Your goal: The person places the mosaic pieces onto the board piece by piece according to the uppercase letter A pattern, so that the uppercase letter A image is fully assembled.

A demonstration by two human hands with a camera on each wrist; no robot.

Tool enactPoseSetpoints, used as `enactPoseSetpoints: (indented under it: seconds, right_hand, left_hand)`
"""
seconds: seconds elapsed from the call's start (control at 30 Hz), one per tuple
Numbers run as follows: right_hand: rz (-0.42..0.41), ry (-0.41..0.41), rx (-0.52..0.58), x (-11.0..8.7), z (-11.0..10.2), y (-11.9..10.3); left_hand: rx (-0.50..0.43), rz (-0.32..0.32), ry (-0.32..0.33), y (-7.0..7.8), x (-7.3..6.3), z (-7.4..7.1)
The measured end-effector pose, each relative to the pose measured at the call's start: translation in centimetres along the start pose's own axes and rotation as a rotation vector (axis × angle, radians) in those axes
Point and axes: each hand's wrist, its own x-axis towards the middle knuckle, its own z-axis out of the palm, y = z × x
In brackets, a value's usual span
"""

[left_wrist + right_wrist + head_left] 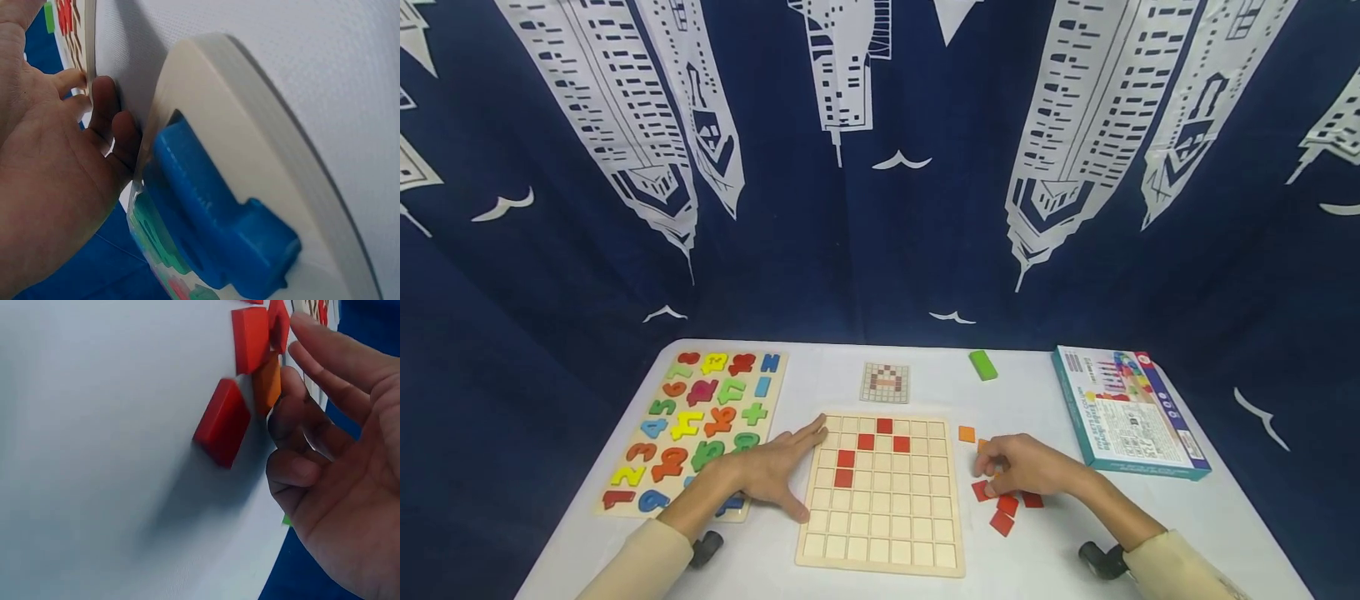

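The left hand [781, 472] has its fingers extended and thumb spread wide, at the left edge of the grid board [880, 525]; it grasps nothing visible. Whether its fingertips press the rim or merely meet it cannot be confirmed. The board lies flat on the white table [1030, 400], its upper-left edge partly covered by this hand. Five red squares [884, 426] sit in its upper cells.

The right hand [1024, 463] is right of the board, over the loose tiles [1002, 523], fingers bent and thumb apart at the palm end. The thumb tip meets or overlaps a red tile; whether a tile is pinched cannot be told from either view. One orange tile [967, 434] is clear to see; others are partly covered by the hand, so no count is offered.

The number board [225, 125] lies to the left, partly hidden by the left forearm. In the left wrist view it is cut off at the lower edge, and a blue numeral [212, 206] there cannot be read.

Beyond the grid board lies a card [895, 379], its fine pattern poorly resolved. A green block [982, 365] lies right of it. The box [1131, 417] stands at far right, its small print illegible. A dark item [1103, 560] near the right sleeve [1180, 567] is partly covered and unidentified.
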Motion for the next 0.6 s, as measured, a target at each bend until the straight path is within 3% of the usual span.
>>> enactPoseSetpoints:
  seconds: [0.2,0.6]
  right_hand:
    - [-0.019,-0.036,-0.017,-1.0,-0.1,0.7]
    - [-0.058,0.025,-0.066,-0.8,0.9,0.6]
  left_hand:
    - [0.013,-0.001,0.000,0.1,0.1,0.0]
    - [0.008,0.005,-0.002,-0.1,0.0,0.0]
